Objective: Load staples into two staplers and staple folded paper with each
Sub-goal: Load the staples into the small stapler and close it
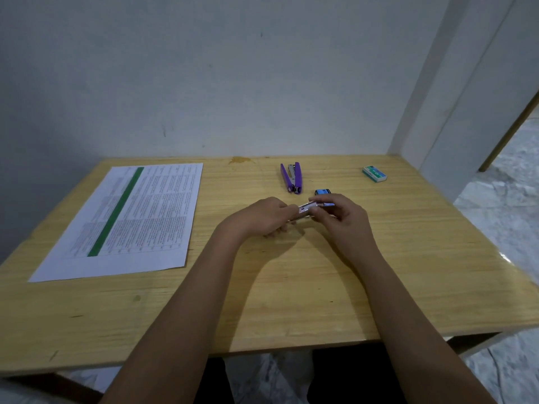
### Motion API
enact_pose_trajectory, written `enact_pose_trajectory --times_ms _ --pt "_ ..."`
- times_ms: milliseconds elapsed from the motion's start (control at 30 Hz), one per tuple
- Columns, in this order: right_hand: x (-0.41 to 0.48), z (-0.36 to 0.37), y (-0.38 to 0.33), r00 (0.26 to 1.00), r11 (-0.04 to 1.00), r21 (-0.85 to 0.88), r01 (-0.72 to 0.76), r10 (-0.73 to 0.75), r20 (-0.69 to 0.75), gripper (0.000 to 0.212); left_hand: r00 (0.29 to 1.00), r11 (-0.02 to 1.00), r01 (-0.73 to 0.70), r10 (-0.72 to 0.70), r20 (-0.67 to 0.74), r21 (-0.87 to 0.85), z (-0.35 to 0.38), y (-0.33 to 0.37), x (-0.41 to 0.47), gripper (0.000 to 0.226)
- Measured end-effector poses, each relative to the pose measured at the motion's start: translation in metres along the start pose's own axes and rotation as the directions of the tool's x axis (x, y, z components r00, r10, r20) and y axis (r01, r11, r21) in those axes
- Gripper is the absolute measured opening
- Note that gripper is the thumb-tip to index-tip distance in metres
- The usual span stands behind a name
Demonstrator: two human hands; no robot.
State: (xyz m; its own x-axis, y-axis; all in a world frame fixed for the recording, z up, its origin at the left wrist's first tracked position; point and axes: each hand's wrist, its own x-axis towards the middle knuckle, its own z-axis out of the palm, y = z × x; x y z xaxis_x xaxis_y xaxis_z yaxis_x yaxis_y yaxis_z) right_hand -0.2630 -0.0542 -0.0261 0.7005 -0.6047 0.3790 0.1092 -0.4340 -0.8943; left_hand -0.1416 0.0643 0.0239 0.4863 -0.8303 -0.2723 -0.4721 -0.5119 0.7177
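Forearms (180,330) cross the wooden table (291,301) — left grip (262,217), right grip (341,217) both clasp a stapler (306,209) — pale wall (204,83) behind.

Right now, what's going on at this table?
A person at a wooden table holds a small silver stapler between both hands. The left hand grips one end and the right hand pinches the other, just above the tabletop. A purple stapler lies opened out behind them, with a small blue box beside it and a green and white box farther right. The printed sheet lies flat and unfolded on the left, untouched.
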Motion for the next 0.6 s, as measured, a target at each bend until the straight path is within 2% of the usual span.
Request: enact_pose_trajectory --times_ms 67,133,200,233,333,433,533,600 --pt "0.003 -0.001 -0.004 1.000 0.998 0.059 -0.007 0.008 -0.013 0.018 0.999 0.997 -0.032 0.030 0.041 0.065 -0.007 0.003 -0.007 0.038" --pt "0.006 -0.004 -0.008 1.000 0.997 0.081 -0.011 0.013 -0.024 0.013 0.998 0.970 -0.065 0.061 0.025 0.236 -0.019 0.003 -0.014 0.034" --pt "0.010 -0.008 -0.011 0.998 0.993 0.112 -0.026 0.033 -0.059 0.011 0.993 0.933 -0.046 0.082 -0.086 0.357 -0.033 -0.001 -0.019 0.032" --pt "0.011 -0.011 -0.011 0.996 0.990 0.139 -0.037 0.049 -0.081 0.011 0.983 0.936 -0.034 0.095 -0.157 0.351 -0.039 -0.004 -0.020 0.032" --pt "0.015 -0.014 -0.012 0.991 0.985 0.166 -0.044 0.064 -0.114 0.010 0.934 0.971 -0.079 0.152 -0.323 0.227 -0.050 -0.014 -0.026 0.025" --pt "0.016 -0.013 -0.012 0.993 0.997 0.071 -0.009 0.017 -0.118 0.011 0.854 0.976 -0.218 0.190 -0.485 -0.001 -0.046 -0.023 -0.027 0.030" --pt "0.015 -0.010 -0.018 0.994 0.995 -0.069 0.075 -0.080 -0.068 0.013 0.797 0.849 -0.390 0.119 -0.592 -0.356 -0.033 -0.026 -0.025 0.040" --pt "0.014 -0.004 -0.022 0.991 0.984 -0.130 0.125 -0.130 -0.033 0.011 0.780 0.786 -0.443 0.100 -0.618 -0.432 -0.022 -0.025 -0.021 0.040"
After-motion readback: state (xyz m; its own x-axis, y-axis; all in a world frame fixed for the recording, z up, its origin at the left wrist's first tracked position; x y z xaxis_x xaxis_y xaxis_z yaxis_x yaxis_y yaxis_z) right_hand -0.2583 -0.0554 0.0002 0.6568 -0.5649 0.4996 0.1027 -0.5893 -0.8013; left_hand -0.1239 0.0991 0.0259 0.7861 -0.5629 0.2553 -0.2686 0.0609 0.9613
